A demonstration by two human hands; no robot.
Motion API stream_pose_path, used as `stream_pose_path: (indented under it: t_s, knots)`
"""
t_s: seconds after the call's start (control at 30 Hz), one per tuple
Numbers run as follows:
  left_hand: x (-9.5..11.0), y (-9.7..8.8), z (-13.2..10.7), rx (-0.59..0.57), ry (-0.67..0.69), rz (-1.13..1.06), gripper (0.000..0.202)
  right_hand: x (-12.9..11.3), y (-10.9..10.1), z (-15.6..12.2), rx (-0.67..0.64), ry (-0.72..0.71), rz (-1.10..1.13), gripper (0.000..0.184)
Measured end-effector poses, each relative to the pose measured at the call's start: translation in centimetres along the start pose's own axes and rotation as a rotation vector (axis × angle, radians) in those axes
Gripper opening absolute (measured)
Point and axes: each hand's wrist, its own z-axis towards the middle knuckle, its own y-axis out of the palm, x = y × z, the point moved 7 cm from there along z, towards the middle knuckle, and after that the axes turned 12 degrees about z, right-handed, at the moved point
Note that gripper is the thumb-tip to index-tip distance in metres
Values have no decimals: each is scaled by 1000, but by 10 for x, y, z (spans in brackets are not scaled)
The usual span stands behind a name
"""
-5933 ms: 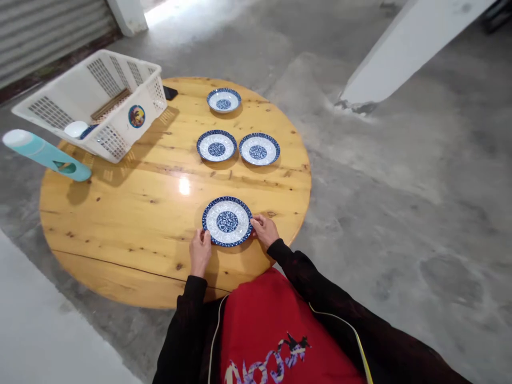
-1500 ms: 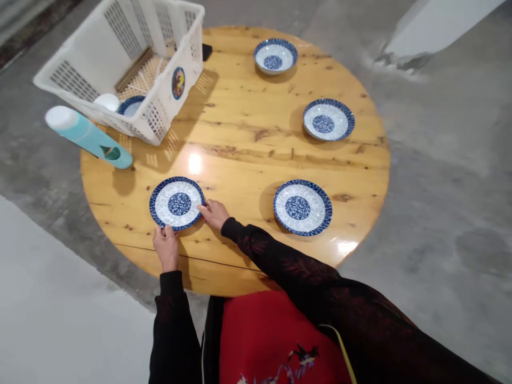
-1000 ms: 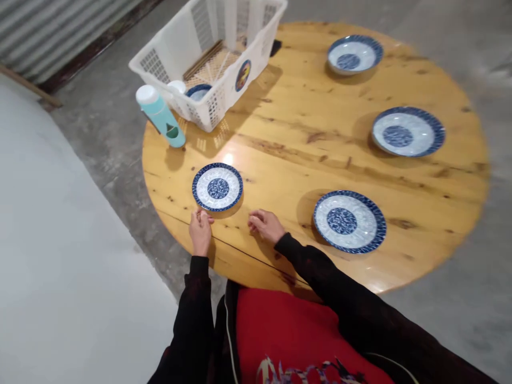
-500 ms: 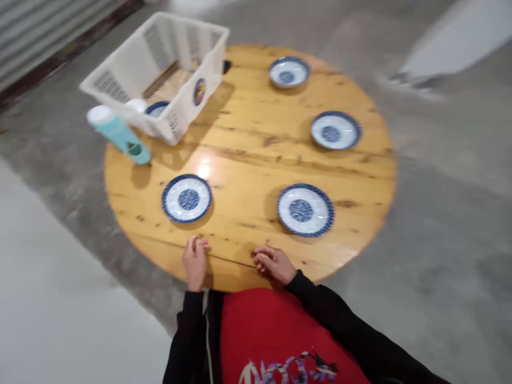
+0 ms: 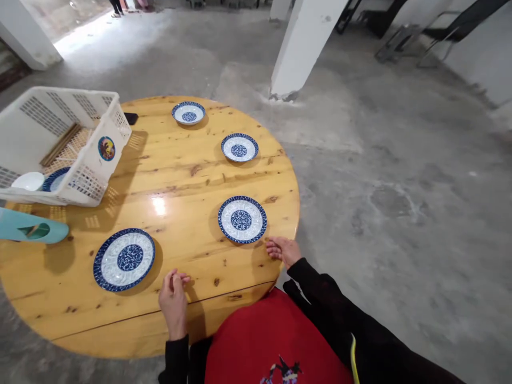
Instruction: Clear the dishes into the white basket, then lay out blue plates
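Observation:
Four blue-rimmed white plates are spread over the round wooden table [image 5: 188, 213]. My right hand [image 5: 283, 249] is just off the lower right rim of the near right plate [image 5: 240, 220], its fingers loosely curled and holding nothing I can see. Over the table's front part, my left hand [image 5: 174, 298] is half open and empty. It is to the right of the near left plate [image 5: 125, 260], apart from it. Farther back are a third plate [image 5: 240, 148] on the right and a fourth plate [image 5: 188, 113] near the far edge.
A white plastic basket [image 5: 86, 184] on the left holds a white bowl [image 5: 29, 182], a blue-rimmed dish [image 5: 56, 179] and wooden sticks [image 5: 60, 145]. A turquoise container [image 5: 34, 226] stands before it. Beyond the table rises a white pillar [image 5: 302, 50]; a chair [image 5: 456, 29] is at far right.
My view has swung to the right, so the table appears farther left. My right hand has moved from the front of the table to beside the near right plate. The plates look unmoved.

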Motion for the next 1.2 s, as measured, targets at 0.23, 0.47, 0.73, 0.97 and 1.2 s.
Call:
stream_pose_path:
  t_s: [0.23, 0.47, 0.73, 0.97, 1.2]
  knots:
    - [49, 102, -15, -349, 144, 39, 35, -25, 9, 34, 81, -102, 56, 23]
    - [81, 171, -15, -489, 188, 30, 26, -26, 20, 43, 40, -126, -5, 28]
    - [85, 175, -7, -334, 229, 113, 19, -30, 29, 38, -28, -186, -79, 37]
    - [78, 171, -11, -350, 204, 105, 16, -25, 28, 35, -47, -174, -137, 37]
    - [72, 169, -11, -369, 174, 18, 16, -23, 31, 31, -68, -170, -158, 39]
